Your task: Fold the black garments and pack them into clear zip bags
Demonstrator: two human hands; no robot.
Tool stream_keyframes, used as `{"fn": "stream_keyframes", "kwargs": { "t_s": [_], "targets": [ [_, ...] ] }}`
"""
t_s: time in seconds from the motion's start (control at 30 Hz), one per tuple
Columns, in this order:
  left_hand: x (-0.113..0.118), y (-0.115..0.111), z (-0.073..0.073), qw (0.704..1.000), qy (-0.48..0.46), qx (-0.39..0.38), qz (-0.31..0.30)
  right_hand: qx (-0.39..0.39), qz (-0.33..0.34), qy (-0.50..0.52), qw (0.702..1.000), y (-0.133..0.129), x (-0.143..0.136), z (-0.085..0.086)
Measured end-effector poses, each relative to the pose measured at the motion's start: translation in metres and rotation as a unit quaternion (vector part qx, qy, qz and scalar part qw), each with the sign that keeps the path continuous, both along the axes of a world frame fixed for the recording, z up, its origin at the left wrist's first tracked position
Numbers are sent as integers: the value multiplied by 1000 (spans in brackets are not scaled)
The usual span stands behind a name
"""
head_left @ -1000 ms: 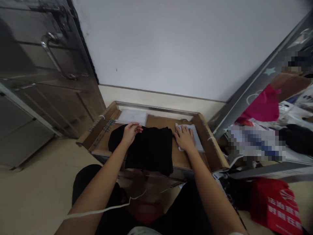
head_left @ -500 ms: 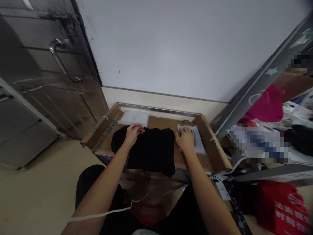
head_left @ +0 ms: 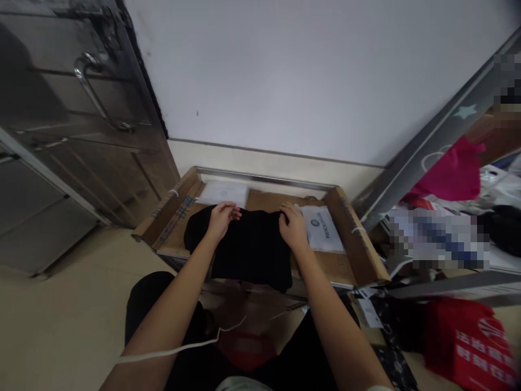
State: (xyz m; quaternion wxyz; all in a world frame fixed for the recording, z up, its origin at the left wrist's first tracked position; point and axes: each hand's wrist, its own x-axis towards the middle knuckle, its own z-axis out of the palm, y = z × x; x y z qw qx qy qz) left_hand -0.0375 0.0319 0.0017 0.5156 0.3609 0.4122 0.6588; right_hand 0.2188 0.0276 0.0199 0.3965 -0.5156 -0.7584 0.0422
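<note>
Fingers of the left hand are half curled and slightly spread above the upper left part of the folded black cloth; whether they grip the fabric cannot be told. Fingers of the right hand are arched at the cloth's upper right corner, the thumb set apart from the forefinger; whether fabric is pinched between them cannot be told.

The black cloth lies between the two hands, at the front middle of the cardboard lining, its near edge overhanging the front. Just right of the right hand, a white packet with a round dark mark and dark lettering lies flat. A second white packet lies at the far left, behind the left hand. Cardboard side walls rise at both ends, the left one beside blue characters. A metal rail runs along the rear.

Behind the rail stands a pale wall; to the left is a metal door with a curved handle. A white cord crosses the left forearm. To the right, a magenta item is beside a slanted grey post, and a red bag with white characters is below.
</note>
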Motion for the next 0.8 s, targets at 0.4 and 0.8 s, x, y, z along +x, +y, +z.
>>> {"fn": "stream_keyframes", "kwargs": {
  "t_s": [0.4, 0.8],
  "targets": [
    [1, -1, 3, 1000, -12, -7, 1, -201, -151, -270, 929, 4, 94, -6],
    [4, -2, 2, 1000, 8, -2, -3, -249, -141, -291, 913, 12, 92, -10]
  ]
}}
